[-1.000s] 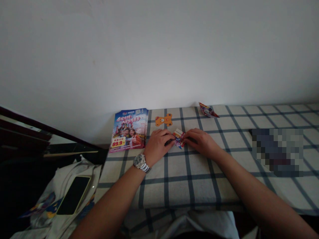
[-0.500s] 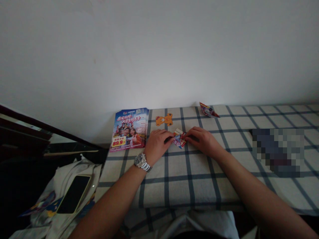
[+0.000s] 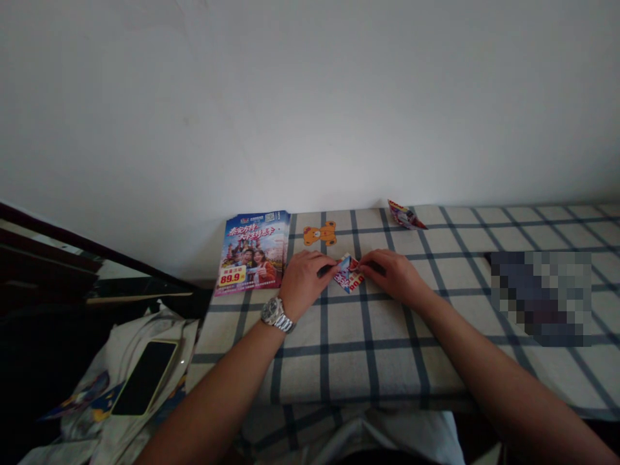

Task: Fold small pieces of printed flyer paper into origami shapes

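Observation:
A small folded paper [image 3: 349, 276], printed in red, blue and white, lies between my two hands on the checked tablecloth. My left hand [image 3: 307, 276], with a metal watch [image 3: 277, 314] at its wrist, pinches the paper's left corner. On the opposite side, my right hand [image 3: 391, 274] pinches the right corner between thumb and fingers. The paper has a diamond outline with its lower point toward me. Just beyond my left hand is an orange bear cutout [image 3: 320, 233]. Left of that hand rests a stack of printed flyers [image 3: 252, 252].
A folded paper boat shape [image 3: 405, 215] sits near the wall. At the right lies a dark blurred-out item [image 3: 533, 297]. Lower left, a phone [image 3: 145, 378] rests on a white bag [image 3: 133, 329] beside the table [image 3: 310, 381].
The paper between my fingers now looks flatter and more diamond-shaped, and its pale upper flap no longer shows. Both hands stay in nearly the same place.

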`<state>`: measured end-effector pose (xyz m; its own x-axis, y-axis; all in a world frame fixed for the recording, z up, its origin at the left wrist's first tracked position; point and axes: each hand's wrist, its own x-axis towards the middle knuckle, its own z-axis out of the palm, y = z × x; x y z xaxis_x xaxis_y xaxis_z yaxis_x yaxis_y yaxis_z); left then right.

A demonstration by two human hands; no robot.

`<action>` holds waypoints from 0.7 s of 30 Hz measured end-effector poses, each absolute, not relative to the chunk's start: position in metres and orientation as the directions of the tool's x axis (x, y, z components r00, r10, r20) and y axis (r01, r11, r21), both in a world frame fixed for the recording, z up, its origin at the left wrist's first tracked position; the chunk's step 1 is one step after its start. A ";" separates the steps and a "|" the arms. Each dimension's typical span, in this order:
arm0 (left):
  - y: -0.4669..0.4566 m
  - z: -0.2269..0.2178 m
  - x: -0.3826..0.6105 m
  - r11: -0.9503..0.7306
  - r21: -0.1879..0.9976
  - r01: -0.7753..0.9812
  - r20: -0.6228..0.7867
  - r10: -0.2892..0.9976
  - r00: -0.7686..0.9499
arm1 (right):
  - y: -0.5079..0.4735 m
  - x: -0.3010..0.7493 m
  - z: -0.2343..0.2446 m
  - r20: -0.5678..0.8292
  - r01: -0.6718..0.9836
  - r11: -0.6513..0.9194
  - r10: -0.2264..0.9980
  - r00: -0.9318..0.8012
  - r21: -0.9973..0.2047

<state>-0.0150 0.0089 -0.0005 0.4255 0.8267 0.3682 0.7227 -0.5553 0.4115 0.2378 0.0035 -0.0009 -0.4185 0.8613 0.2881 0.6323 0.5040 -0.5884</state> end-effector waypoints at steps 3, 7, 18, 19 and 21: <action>0.006 0.003 -0.015 -0.543 0.403 0.737 0.358 0.834 0.419 | 0.002 0.238 -0.001 0.281 0.640 0.512 0.856 -0.434 -0.572; 0.005 0.005 -0.014 -0.531 0.399 0.747 0.350 0.842 0.411 | 0.000 0.235 -0.001 0.277 0.658 0.505 0.861 -0.426 -0.558; 0.008 0.001 -0.011 -0.507 0.440 0.741 0.329 0.859 0.393 | -0.001 0.230 -0.002 0.302 0.653 0.547 0.836 -0.457 -0.525; 0.007 0.001 -0.011 -0.507 0.433 0.745 0.326 0.859 0.396 | -0.001 0.230 -0.002 0.306 0.652 0.548 0.836 -0.456 -0.524; 0.007 0.000 -0.010 -0.520 0.406 0.751 0.329 0.850 0.411 | -0.001 0.231 -0.002 0.314 0.651 0.549 0.835 -0.452 -0.524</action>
